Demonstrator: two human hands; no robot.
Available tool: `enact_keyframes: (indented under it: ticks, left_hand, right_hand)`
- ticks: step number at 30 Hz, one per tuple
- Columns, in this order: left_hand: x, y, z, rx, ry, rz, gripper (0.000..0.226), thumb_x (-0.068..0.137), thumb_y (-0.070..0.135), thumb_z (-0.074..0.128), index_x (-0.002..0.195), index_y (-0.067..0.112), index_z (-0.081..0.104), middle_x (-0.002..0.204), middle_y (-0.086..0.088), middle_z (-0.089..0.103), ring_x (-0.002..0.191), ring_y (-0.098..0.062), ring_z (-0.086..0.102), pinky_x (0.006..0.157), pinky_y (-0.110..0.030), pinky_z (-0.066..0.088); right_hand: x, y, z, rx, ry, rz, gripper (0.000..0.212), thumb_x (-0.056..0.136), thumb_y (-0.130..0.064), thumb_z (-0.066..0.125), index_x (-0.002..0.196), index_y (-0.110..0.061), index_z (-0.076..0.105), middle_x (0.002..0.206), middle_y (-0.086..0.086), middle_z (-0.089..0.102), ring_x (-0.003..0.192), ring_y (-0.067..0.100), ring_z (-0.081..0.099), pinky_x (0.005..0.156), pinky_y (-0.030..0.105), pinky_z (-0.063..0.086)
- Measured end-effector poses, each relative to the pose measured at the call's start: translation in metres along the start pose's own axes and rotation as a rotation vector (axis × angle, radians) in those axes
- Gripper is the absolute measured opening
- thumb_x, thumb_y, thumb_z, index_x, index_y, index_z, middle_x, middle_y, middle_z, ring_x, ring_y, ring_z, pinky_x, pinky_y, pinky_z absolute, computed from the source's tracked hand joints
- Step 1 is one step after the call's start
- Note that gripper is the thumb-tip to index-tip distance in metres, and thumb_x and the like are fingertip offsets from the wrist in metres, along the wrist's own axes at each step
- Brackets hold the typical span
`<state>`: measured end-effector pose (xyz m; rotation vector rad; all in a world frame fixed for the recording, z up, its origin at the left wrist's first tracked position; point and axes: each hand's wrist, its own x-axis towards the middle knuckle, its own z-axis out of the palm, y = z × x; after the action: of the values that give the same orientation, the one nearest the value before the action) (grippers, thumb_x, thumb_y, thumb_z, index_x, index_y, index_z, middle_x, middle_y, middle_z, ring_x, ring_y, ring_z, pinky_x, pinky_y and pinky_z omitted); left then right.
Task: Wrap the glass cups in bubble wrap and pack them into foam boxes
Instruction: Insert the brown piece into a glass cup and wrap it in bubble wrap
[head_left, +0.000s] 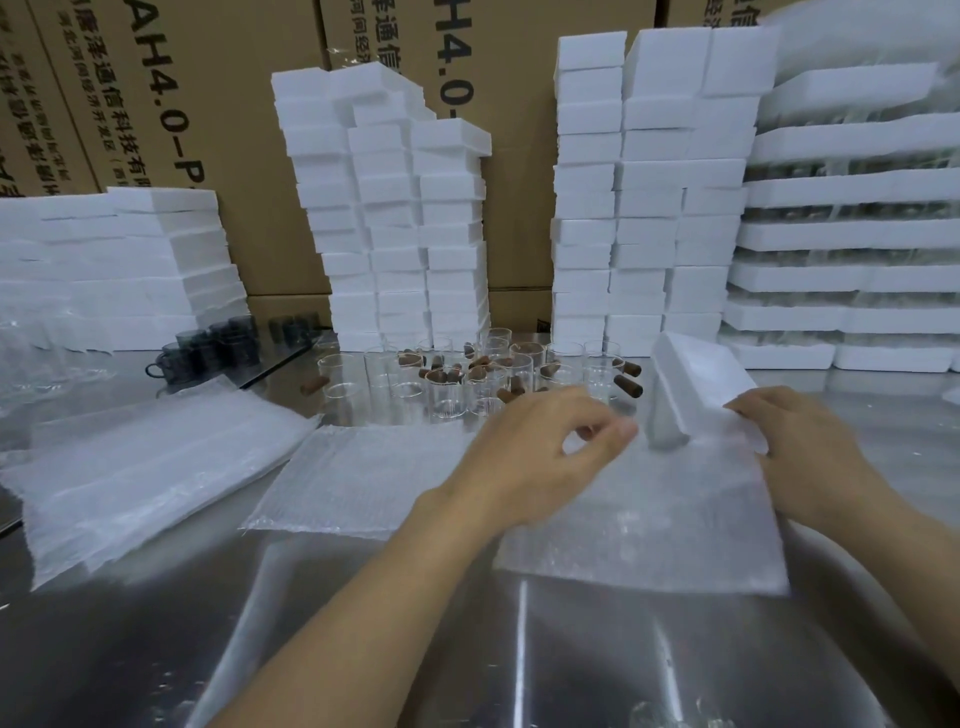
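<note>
Two hands are working over a sheet of bubble wrap that is lying flat on the shiny metal bench. Right hand is gripping the near end of a white foam box, which is tilting up on its edge above the sheet's far side. Left hand is hovering just beside the box with fingers loosely curled and thumb near the fingertips; whether it is pinching anything cannot be told through the blur. A second sheet of bubble wrap is lying to the left of the first, touching or overlapping it, and a thicker pile of bubble wrap sheets is sitting further left.

Behind the sheets, a cluster of clear glass cups is standing upright on the bench, with brown cylindrical handles showing among them. Several dark tinted cups are standing at the left. Tall stacks of foam boxes are rising at the back, in front of cardboard cartons printed with lettering. More stacks are standing to the right.
</note>
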<state>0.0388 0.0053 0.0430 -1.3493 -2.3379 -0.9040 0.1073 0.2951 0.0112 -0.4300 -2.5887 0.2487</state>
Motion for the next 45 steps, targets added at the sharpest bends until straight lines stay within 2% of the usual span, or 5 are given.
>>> enact_keyframes:
  ticks: [14, 24, 35, 41, 45]
  left_hand:
    - [-0.018, -0.091, -0.029, 0.242, -0.008, -0.703, 0.032, 0.093, 0.024, 0.073, 0.125, 0.02, 0.073, 0.101, 0.003, 0.072, 0.088, -0.018, 0.068, 0.074, -0.032, 0.052]
    - [-0.052, -0.119, -0.136, -1.619, 1.202, -0.602, 0.05, 0.108, 0.023, 0.049, 0.156, 0.008, 0.047, 0.154, -0.011, 0.056, 0.137, -0.027, 0.059, 0.106, -0.029, 0.054]
    - [-0.076, -0.121, -0.156, -0.765, 2.003, -0.915, 0.049, 0.114, 0.021, 0.032, 0.163, 0.021, 0.037, 0.166, -0.001, 0.043, 0.144, -0.019, 0.05, 0.101, -0.019, 0.049]
    - [-0.052, -0.092, -0.138, 0.244, 1.649, -0.389, 0.055, 0.096, 0.013, 0.053, 0.151, 0.012, 0.055, 0.164, -0.009, 0.041, 0.151, -0.018, 0.036, 0.126, -0.031, 0.023]
    - [-0.022, -0.048, -0.07, 0.015, 0.726, -0.152, 0.028, 0.1, 0.012, 0.064, 0.126, 0.02, 0.071, 0.129, 0.006, 0.069, 0.12, -0.007, 0.06, 0.106, -0.046, 0.051]
  right_hand:
    - [-0.003, -0.005, -0.002, 0.006, 0.024, 0.009, 0.038, 0.096, -0.025, 0.063, 0.132, -0.012, 0.068, 0.139, 0.014, 0.062, 0.124, 0.04, 0.053, 0.1, 0.051, 0.046]
    - [0.0, 0.002, 0.007, -0.026, 0.082, -0.005, 0.032, 0.092, -0.022, 0.069, 0.122, -0.011, 0.072, 0.128, 0.017, 0.068, 0.114, 0.043, 0.058, 0.094, 0.056, 0.052]
    - [0.001, 0.003, 0.013, -0.052, 0.12, 0.0, 0.033, 0.089, -0.021, 0.074, 0.121, -0.012, 0.072, 0.124, 0.02, 0.07, 0.111, 0.046, 0.059, 0.091, 0.057, 0.052]
    - [-0.003, -0.004, 0.006, -0.025, 0.113, -0.031, 0.03, 0.088, -0.015, 0.072, 0.117, -0.009, 0.073, 0.117, 0.02, 0.071, 0.106, 0.045, 0.062, 0.088, 0.053, 0.054]
    - [-0.003, -0.006, 0.004, -0.032, 0.092, -0.038, 0.033, 0.091, -0.017, 0.071, 0.123, -0.008, 0.072, 0.125, 0.02, 0.071, 0.111, 0.045, 0.062, 0.093, 0.056, 0.053]
